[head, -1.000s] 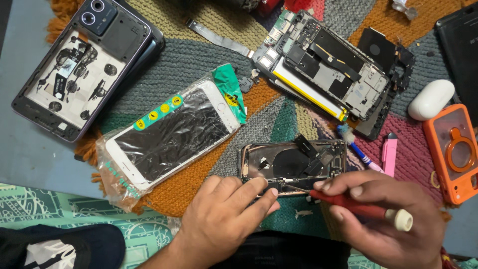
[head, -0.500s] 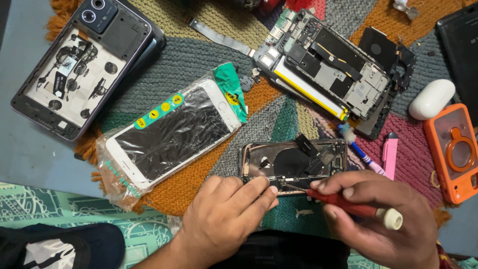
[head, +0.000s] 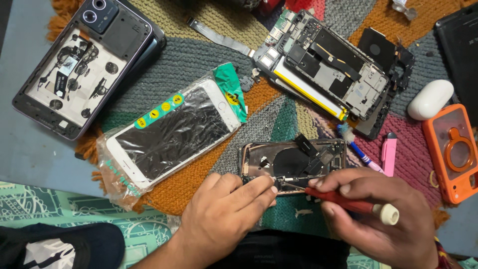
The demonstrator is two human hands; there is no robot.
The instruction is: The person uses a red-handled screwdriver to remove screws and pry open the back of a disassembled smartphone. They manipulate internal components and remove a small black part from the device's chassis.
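Observation:
An opened phone body (head: 291,162) with a round black coil and exposed parts lies on a patchwork mat (head: 199,65). My left hand (head: 224,211) rests at its near edge, fingertips pressing on the frame's lower left side. My right hand (head: 376,216) grips a red-handled screwdriver (head: 348,203) with a white cap, its thin tip set into the phone's lower middle, close to my left fingertips.
A white phone screen in a plastic sleeve (head: 172,132) lies left of the work. A dark phone back shell (head: 82,65) sits far left, an opened phone with boards (head: 326,69) at the top, white earbud case (head: 429,98), orange phone case (head: 450,152), pink cutter (head: 388,153) on the right.
My left fingers have shifted slightly right along the phone's near edge. The screwdriver tip stays at the same spot, the handle tilted a little.

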